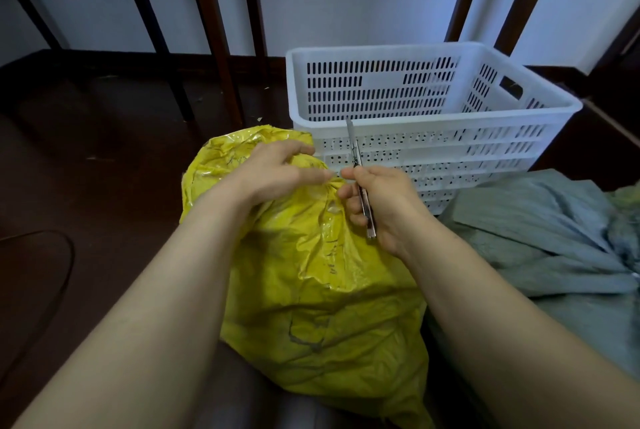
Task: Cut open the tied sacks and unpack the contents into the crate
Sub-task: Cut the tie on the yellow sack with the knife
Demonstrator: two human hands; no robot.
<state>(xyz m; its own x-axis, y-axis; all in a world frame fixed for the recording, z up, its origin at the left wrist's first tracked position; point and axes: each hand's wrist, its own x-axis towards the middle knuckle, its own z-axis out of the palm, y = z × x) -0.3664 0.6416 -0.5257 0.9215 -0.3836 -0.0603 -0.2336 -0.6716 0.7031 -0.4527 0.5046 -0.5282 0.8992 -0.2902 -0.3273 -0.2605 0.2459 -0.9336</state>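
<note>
Head view, one moment. Right hand (377,203) fingers are curled tight round the handle of a slim metal blade (360,183). Its tip points up and away, clear of any material. Scissors or knife, cannot tell. Left hand (277,172) fingers are nearly straight and spread, lying flat on the top of the yellow sack (329,290). The thumb reaches toward the gathered neck (332,184), touching or almost touching it. No pinch visible.

Neck sits at the sack's upper right, between the two hands. It looks tied; the tie itself is hidden in the puckers.

Step in hand, as I judge it: opening the neck.
- Lift the pucker off the contents with the left hand first.
- Bring the blade across just under the tie, edge away from the left thumb.
- Cut film only; the contents lie close beneath.

Both forearms come in from below the sack and converge on the neck. Right wrist is cocked back, left wrist flat.

White crate (450,124) stands just behind the sack, with nothing visible inside. A grey-green sack (536,255) lies to the yellow sack's right. Dark wooden legs (214,48) stand behind it.
</note>
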